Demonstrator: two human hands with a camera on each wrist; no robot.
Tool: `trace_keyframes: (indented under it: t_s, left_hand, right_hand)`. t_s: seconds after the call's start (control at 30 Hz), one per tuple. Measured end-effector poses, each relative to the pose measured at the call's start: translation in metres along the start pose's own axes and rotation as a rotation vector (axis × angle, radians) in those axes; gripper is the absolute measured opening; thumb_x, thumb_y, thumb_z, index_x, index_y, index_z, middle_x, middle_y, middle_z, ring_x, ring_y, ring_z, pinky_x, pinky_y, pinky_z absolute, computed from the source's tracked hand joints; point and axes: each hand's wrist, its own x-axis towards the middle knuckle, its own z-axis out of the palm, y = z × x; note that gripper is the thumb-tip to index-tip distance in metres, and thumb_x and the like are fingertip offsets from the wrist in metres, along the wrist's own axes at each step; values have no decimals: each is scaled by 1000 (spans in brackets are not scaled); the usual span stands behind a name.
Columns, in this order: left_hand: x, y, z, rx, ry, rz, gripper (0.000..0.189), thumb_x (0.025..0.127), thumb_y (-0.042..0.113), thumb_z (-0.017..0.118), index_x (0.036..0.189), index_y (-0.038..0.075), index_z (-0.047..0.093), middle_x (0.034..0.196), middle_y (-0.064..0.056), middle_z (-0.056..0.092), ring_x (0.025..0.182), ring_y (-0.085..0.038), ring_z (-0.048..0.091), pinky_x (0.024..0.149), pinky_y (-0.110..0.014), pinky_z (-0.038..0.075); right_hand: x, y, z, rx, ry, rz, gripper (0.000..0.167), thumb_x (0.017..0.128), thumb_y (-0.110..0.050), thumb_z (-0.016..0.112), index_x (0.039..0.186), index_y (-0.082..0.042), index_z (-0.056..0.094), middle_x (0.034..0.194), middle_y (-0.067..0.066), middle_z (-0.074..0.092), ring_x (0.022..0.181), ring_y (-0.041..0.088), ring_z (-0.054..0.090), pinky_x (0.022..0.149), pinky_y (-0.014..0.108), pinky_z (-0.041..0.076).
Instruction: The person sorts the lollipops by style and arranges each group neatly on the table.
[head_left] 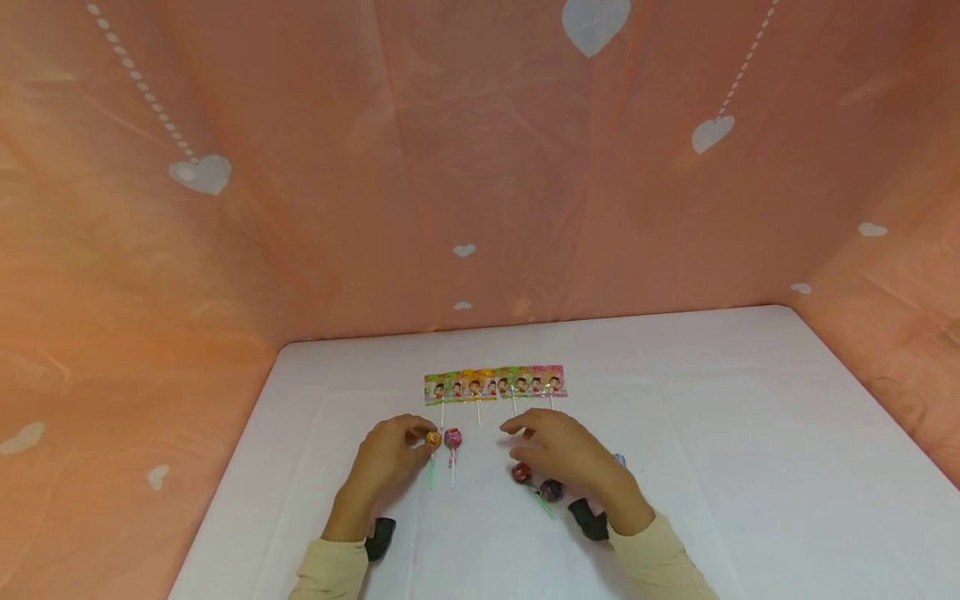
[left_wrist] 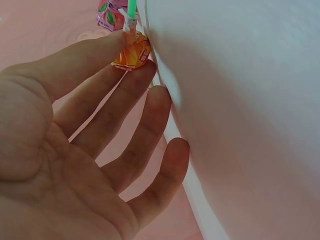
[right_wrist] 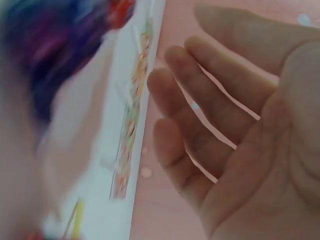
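My left hand pinches an orange-wrapped lollipop by its ball, between thumb and fingertips. Its green stick points toward the front of the table. Just right of it lies a pink-wrapped lollipop with a white stick. My right hand hovers with loosely bent, parted fingers and nothing between them, as the right wrist view shows. Below that hand are a red-wrapped lollipop and a dark-wrapped lollipop. Another wrapped piece is mostly hidden behind the right wrist.
Farther back, a row of flat lollipops in green, orange and pink packets lies on the white table, sticks toward me. Peach cloth with white hearts rises behind and beside the table. Black wrist straps hang under both wrists.
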Motion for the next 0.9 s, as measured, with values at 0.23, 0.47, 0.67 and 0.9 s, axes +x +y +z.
trace_keyframes:
  t_s: [0.23,0.47,0.67,0.9]
  left_hand:
    - [0,-2,-4,8,4,-22,19,83,17,78,103,19,76,97,1,73,90,-16,64,76,-38,51]
    - [-3,-6,-10,29,16,-56,20,82,16,78,101,20,76,96,1,73,90,-16,64,75,-38,50]
    - [1,3,-3,-2,-9,-34,19,83,15,78,102,19,77,94,1,72,87,-15,62,73,-34,49]
    - [1,5,0,-3,-9,-47,19,82,15,79,101,19,77,93,1,72,87,-15,61,72,-34,48]
  right_hand:
    - [-16,10,-5,-39,-56,-21,30,94,-26,68,123,-18,70,120,-6,69,109,15,63,98,44,49]
    - [0,10,1,-34,-153,-91,31,93,-30,70,121,-18,71,121,-7,69,112,12,63,99,39,49]
    - [-7,16,1,-25,-192,-69,28,89,-23,75,116,-20,73,115,-10,70,106,9,62,96,34,50]
    - [-10,22,1,-18,-194,-63,24,89,-24,74,113,-22,75,111,-12,69,102,6,60,94,32,50]
